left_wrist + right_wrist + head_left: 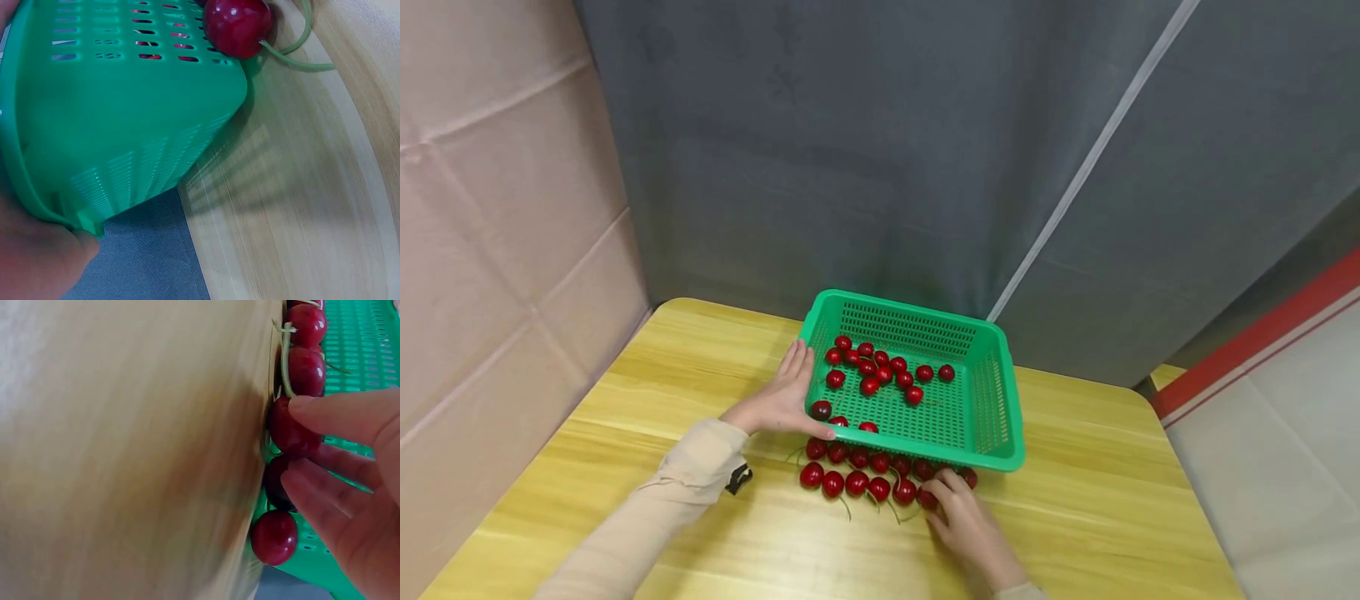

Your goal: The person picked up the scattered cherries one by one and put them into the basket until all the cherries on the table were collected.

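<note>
A green plastic basket (pixel 951 455) with slotted walls stands on the table. Several red cherries (pixel 883 374) lie scattered inside it, mostly towards its left and middle. My left hand (pixel 781 402) grips the basket's front left corner, thumb along the front rim and fingers against the left side. In front of the basket, several more cherries (pixel 856 482) line up in two rows, some with green stems. My right hand (pixel 964 523) is at the right end of these rows. In the right wrist view, its thumb and fingers pinch a dark red cherry (pixel 290 430), with neighbouring cherries close on both sides.
The wooden table (pixel 1075 492) has rounded back corners. Behind it hangs a dark grey curtain (pixel 850 167), and a pale cloth wall (pixel 497 250) rises at the left. A small black item (pixel 739 478) shows beside the left sleeve. A red-edged white panel (pixel 1285 433) stands at the right.
</note>
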`<state>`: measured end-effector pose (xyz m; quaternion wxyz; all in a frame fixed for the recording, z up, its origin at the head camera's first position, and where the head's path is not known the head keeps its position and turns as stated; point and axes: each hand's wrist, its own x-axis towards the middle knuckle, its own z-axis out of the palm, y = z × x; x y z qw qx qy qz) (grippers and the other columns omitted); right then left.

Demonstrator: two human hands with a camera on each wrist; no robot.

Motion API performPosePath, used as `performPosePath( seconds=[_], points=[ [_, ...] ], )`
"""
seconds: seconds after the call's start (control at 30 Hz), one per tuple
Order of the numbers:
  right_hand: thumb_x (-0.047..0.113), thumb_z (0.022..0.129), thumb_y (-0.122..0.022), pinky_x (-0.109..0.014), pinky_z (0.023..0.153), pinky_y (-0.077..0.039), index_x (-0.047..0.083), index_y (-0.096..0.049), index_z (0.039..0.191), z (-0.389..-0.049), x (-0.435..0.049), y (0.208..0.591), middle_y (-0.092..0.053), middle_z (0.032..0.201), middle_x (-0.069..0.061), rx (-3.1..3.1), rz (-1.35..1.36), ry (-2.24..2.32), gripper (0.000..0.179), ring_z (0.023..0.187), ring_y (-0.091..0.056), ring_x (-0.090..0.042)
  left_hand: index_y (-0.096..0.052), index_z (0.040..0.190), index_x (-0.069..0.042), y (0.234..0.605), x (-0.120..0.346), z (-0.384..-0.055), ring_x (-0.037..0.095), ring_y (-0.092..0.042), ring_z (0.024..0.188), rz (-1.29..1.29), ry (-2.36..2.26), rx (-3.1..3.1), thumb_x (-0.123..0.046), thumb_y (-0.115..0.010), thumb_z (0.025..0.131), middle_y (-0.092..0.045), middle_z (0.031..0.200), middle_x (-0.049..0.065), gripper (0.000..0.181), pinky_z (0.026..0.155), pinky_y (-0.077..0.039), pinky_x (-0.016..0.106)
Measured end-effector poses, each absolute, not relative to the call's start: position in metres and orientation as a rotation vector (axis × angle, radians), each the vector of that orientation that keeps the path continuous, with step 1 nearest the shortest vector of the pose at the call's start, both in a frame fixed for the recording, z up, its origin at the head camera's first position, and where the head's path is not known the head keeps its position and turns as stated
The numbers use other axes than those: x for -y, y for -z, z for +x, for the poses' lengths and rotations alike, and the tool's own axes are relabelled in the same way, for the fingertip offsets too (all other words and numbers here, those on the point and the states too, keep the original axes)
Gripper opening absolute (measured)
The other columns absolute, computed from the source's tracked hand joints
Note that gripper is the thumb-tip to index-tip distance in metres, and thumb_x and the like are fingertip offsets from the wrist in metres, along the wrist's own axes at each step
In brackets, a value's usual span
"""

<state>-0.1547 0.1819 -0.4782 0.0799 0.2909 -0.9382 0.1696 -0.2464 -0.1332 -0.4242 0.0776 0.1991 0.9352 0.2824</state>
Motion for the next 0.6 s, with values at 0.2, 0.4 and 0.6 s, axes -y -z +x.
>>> performPosePath(
  seconds=[0.2,0.4,0.6],
  points=[
    [-0.001,0.063,-0.076,-0.030,0.074,-0.052,0.007,-0.062,0.091,-0.154,-0.182,0.480,-0.055,0.091,0.000,2.803,0.856,-0.543,0.033,0.083,-0.058,-0.016,0.001,0.141,0.010,0.424,0.133,-0.246,0.034,0.018,0.135,0.594,-0.852,-2.797,-0.062,-0.074,0.057,0.017,0.147,0.024,0.133,0.109,-0.009,0.049],
    [0.001,0.064,-0.075,-0.026,0.070,-0.052,0.006,-0.062,0.090,-0.149,-0.187,0.468,-0.055,0.089,-0.001,2.796,0.880,-0.564,0.029,0.080,-0.058,-0.014,0.001,0.141,0.010,0.426,0.133,-0.246,0.035,0.017,0.135,0.596,-0.858,-2.795,-0.063,-0.072,0.057,0.017,0.147,0.024,0.133,0.109,-0.010,0.050],
    [0.002,0.064,-0.076,-0.022,0.068,-0.052,0.007,-0.062,0.089,-0.142,-0.194,0.431,-0.057,0.088,0.003,2.731,0.984,-0.622,0.030,0.079,-0.058,-0.011,0.000,0.141,0.011,0.425,0.134,-0.246,0.035,0.017,0.135,0.598,-0.863,-2.801,-0.064,-0.072,0.057,0.016,0.147,0.025,0.133,0.109,-0.010,0.050]
  ],
)
